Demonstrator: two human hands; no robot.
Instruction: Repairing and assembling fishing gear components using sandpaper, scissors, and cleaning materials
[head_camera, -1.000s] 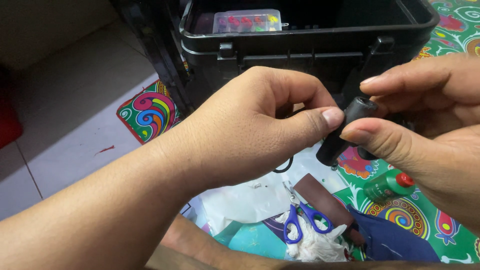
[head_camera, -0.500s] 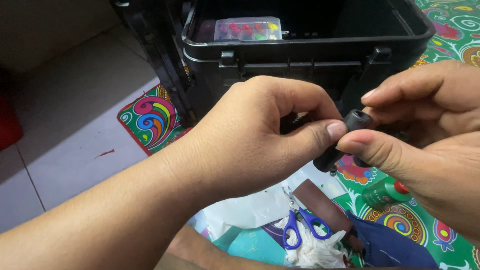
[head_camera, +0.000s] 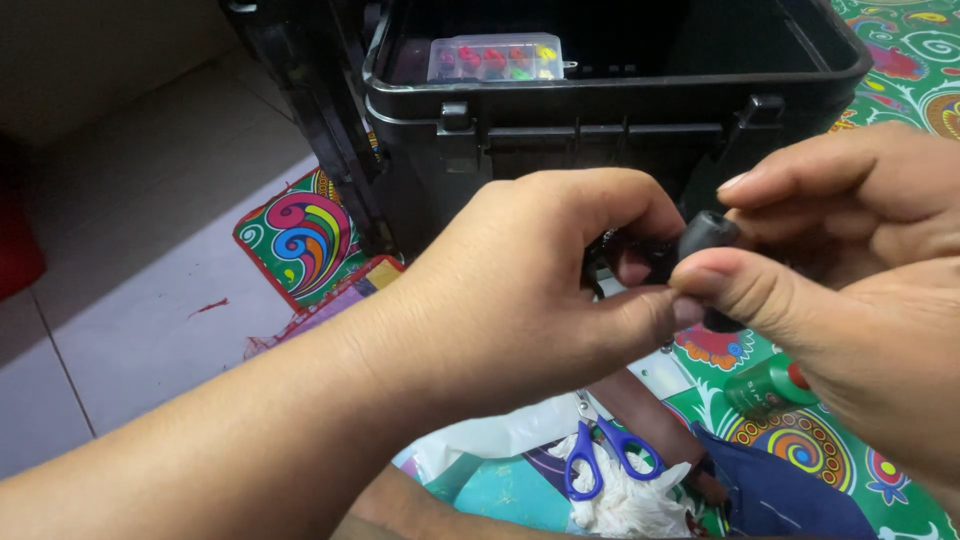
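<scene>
Both hands (head_camera: 690, 300) around a small black cylinder (head_camera: 706, 236), mostly hidden by fingers (head_camera: 640, 318)

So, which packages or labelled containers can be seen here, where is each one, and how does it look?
Clear plastic case: inside the open black box, at its back left; flat, rectangular, with red, green and yellow pieces inside.
Small green bottle: lying on the patterned mat under the right hand; red cap, label too small to make out.
No signs or screens.

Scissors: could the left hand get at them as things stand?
Probably not at once: the left hand is pinching the black cylinder with the right hand. The scissors lie uncovered below it.
</scene>
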